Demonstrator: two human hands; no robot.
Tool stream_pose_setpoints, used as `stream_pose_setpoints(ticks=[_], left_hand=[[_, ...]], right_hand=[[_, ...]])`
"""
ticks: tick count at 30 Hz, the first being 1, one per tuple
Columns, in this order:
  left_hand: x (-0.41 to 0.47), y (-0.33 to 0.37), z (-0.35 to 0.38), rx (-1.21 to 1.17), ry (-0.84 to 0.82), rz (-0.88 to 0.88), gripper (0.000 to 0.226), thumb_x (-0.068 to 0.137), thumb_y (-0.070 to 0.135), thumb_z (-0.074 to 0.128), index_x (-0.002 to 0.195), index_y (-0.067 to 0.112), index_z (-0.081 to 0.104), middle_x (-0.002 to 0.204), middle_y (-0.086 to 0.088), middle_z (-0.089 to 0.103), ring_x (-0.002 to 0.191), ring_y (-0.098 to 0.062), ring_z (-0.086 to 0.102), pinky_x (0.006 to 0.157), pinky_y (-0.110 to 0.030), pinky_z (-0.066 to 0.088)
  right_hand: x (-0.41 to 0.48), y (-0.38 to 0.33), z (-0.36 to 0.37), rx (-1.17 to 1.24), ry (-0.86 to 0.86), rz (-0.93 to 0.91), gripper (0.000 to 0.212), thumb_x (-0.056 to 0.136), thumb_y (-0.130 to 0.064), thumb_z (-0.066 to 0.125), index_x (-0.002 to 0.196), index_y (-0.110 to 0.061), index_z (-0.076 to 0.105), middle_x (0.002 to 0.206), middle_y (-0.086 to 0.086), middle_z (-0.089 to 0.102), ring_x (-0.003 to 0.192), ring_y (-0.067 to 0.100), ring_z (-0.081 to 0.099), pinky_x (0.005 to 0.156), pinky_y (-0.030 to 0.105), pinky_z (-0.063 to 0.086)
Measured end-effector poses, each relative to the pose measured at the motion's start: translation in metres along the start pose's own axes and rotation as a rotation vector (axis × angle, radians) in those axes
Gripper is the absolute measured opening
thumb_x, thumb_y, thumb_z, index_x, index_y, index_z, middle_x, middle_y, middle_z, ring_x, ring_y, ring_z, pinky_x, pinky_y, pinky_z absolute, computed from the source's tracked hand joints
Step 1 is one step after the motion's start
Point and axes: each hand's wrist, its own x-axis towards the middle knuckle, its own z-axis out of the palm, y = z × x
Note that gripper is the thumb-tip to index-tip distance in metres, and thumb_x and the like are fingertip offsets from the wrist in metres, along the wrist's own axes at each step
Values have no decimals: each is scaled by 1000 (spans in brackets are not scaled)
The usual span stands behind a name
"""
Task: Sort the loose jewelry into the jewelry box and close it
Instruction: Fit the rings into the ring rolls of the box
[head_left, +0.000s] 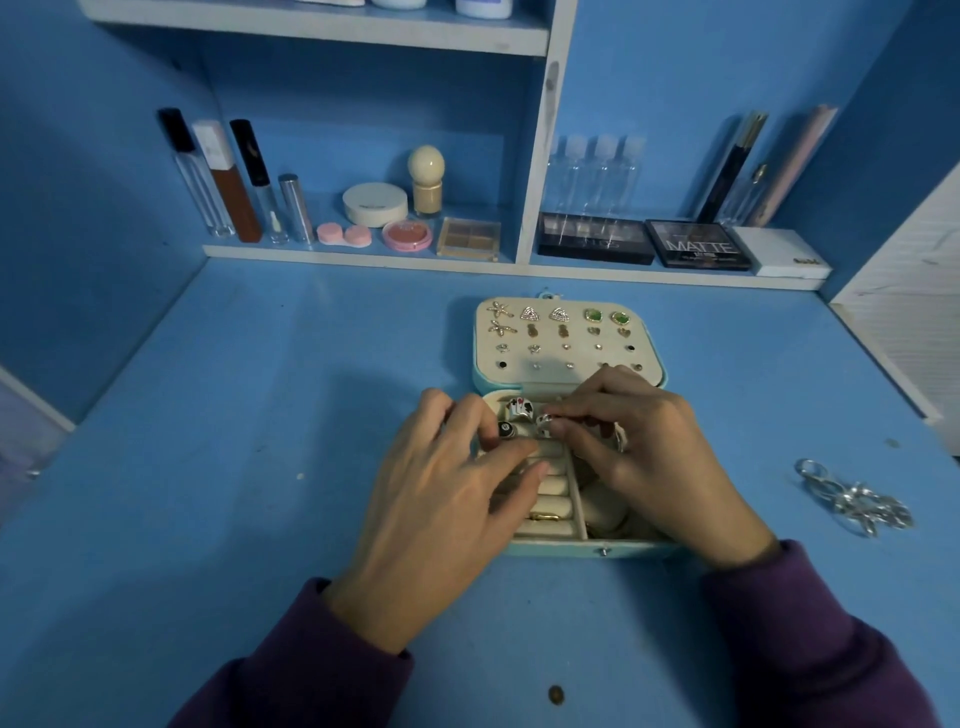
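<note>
A small light-blue jewelry box (602, 546) lies open in the middle of the blue desk. Its raised lid (566, 358) carries several pairs of earrings in rows. The cream ring rolls (553, 488) hold a playing-card ring (519, 407), a black ball ring (505, 429) and a gold ring (544, 516). My right hand (654, 457) pinches a white patterned ring (544, 422) over the rolls. My left hand (447, 493) rests on the box's left side, fingers on the rolls beside the black ring. A heap of silver jewelry (857, 499) lies loose at the right.
A shelf at the back holds lip glosses (228, 182), a compact (375, 203), a blush (407, 235), palettes (698, 243) and clear bottles (597, 171). A white slatted panel (914, 312) stands at the right. A small brown spot (556, 693) marks the desk near me.
</note>
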Motion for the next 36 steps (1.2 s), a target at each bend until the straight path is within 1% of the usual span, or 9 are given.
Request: stream_pose_setpoints(ticks=[3, 6, 13, 18, 21, 24, 29, 33, 36], left_hand=[[0, -1, 1, 16, 3, 27, 32, 92, 40, 50, 84, 21, 75, 80, 2, 53, 79, -15, 37, 62, -28, 39], [-1, -2, 1, 21, 8, 51, 34, 94, 39, 48, 80, 21, 74, 80, 3, 52, 79, -15, 37, 63, -28, 38], [-1, -2, 1, 20, 22, 64, 37, 95, 38, 47, 76, 20, 73, 79, 4, 52, 79, -15, 37, 64, -25, 34], [-2, -3, 2, 11, 25, 58, 35, 94, 37, 49, 75, 19, 72, 81, 3, 53, 79, -15, 37, 62, -28, 38], [-3, -2, 2, 21, 28, 41, 34, 94, 37, 49, 76, 20, 72, 94, 2, 60, 87, -18, 40, 68, -29, 40], [-4, -2, 3, 36, 35, 62, 34, 94, 35, 48, 78, 19, 73, 107, 3, 65, 100, -22, 43, 74, -32, 39], [-5, -4, 4, 46, 41, 75, 32, 93, 36, 51, 84, 19, 76, 101, 3, 67, 100, -23, 46, 75, -33, 36], [-5, -5, 4, 33, 37, 74, 32, 93, 37, 51, 88, 19, 77, 97, 3, 67, 98, -22, 47, 75, -33, 39], [-5, -5, 4, 36, 44, 86, 32, 93, 36, 51, 86, 18, 77, 95, 3, 67, 96, -22, 48, 73, -34, 40]], right_hand=[[0, 0, 1, 31, -8, 16, 18, 81, -25, 64, 90, -16, 76, 76, -14, 57, 71, -5, 47, 67, 9, 38], [1, 0, 2, 29, -29, 13, 19, 81, -26, 64, 91, -16, 76, 76, -17, 55, 72, -5, 48, 68, 7, 36], [2, 1, 4, -12, -11, -28, 16, 77, -21, 68, 90, -14, 77, 74, -11, 52, 71, 0, 43, 69, 3, 34], [-1, -1, 3, -52, -41, -72, 15, 78, -21, 69, 90, -16, 77, 75, -9, 50, 74, 5, 45, 71, 4, 33], [-2, -3, 1, -5, -51, -46, 13, 81, -26, 65, 83, -19, 76, 75, -9, 52, 74, 2, 46, 70, 3, 32], [-1, -3, 3, -12, -30, -24, 10, 79, -21, 68, 83, -15, 74, 75, -10, 55, 73, 1, 45, 71, 4, 34], [0, -4, 5, -45, -8, -18, 6, 78, -17, 68, 77, -13, 71, 74, -10, 54, 72, -1, 41, 71, 1, 32], [1, -5, 4, -65, -16, -25, 6, 78, -16, 66, 76, -12, 70, 74, -13, 50, 73, -4, 38, 70, -1, 30], [0, -5, 4, -104, -32, -23, 6, 78, -16, 66, 75, -12, 71, 73, -8, 54, 72, -1, 38, 71, -2, 30]])
